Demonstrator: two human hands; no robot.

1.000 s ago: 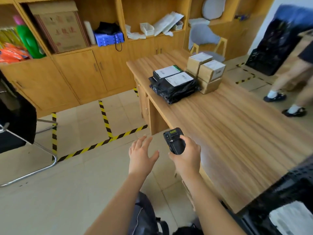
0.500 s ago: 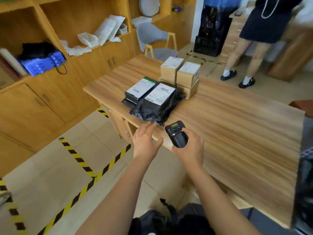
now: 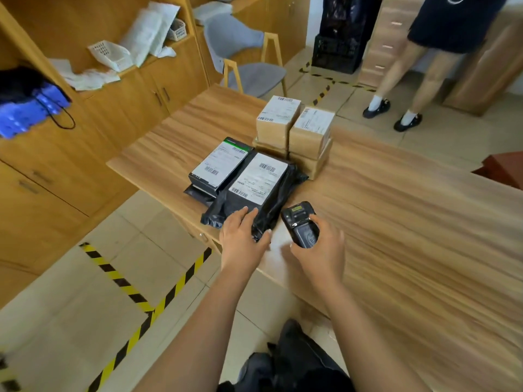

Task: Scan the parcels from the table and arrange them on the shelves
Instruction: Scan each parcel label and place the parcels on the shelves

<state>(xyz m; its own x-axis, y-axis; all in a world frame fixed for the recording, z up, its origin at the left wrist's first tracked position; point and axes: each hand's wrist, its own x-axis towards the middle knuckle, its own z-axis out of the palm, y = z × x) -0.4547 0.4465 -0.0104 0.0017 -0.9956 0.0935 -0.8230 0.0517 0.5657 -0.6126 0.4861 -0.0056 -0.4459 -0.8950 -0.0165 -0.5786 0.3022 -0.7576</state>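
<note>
A moment ago the left hand (image 3: 243,236) was in the air, short of the black bag parcel (image 3: 259,179). Now its flat fingers lie on the bag's near end, with the thumb at the side. The right hand (image 3: 319,250) grips the scanner (image 3: 300,222), now just beside the bag. The bag lies at the table's (image 3: 396,222) left edge, between a black box (image 3: 222,164) and brown boxes (image 3: 278,120). A wide stretch of wood runs off to the right. The hand hides the bag's near end, and the wood is blurred.

Wooden cabinets (image 3: 119,114), grey chair (image 3: 249,72), tiled floor (image 3: 70,321), yellow-black floor tape (image 3: 124,287)
</note>
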